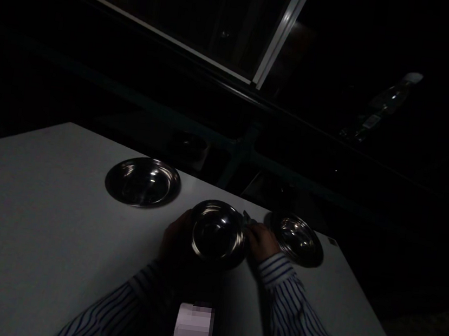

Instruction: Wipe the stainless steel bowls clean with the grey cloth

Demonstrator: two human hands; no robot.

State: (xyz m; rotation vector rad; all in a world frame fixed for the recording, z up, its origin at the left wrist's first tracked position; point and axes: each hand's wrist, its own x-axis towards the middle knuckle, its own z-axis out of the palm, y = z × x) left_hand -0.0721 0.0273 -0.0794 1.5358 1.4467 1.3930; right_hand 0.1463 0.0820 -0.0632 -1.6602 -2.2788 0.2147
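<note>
A shiny steel bowl with a wide rim is in front of me, over the near middle of the white table. My left hand grips its left rim, the fingers mostly in shadow. At the right rim, my right hand is closed in a pinch. A small grey cloth-like piece sticks out from its fingertips against the bowl's edge. The dim light hides its exact kind. Just beyond the right hand lies another steel bowl. A third steel bowl sits farther left, near the table's back edge.
The white table ends at a back edge and a slanting right edge. A clear bottle stands in the dark beyond, right of a pale window frame. At the bottom is a blurred pinkish patch.
</note>
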